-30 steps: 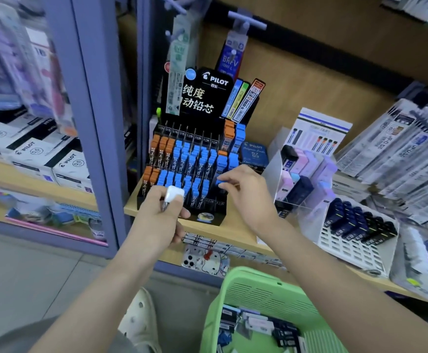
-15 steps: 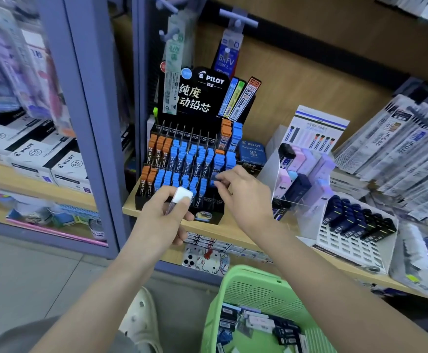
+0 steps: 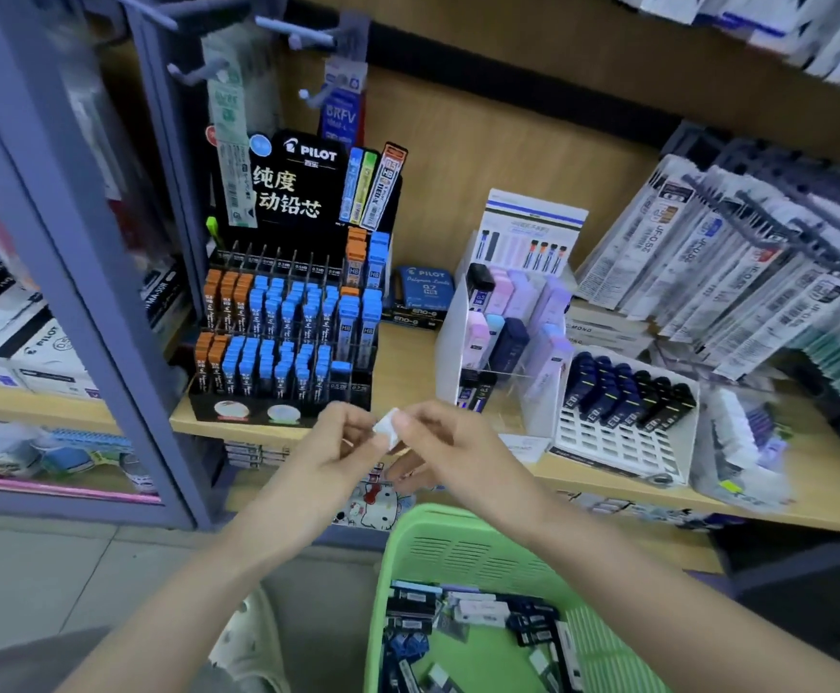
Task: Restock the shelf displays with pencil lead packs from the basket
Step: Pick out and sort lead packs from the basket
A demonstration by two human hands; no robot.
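Right hand (image 3: 458,455) has left the black display (image 3: 287,352) and met the left hand (image 3: 325,455) just in front of the shelf (image 3: 408,367), above the green basket (image 3: 458,542). Both pinch the lead pack (image 3: 388,428) between fingertips. Transfer it to one firm grip, then align it with an empty slot. Its white end faces up; the body is hidden, so the long axis cannot be confirmed.

Pilot lead display (image 3: 282,317): stood on the shelf (image 3: 408,362), left.
Basket (image 3: 463,547): set before the shelf, lead packs (image 3: 478,612) laid inside.
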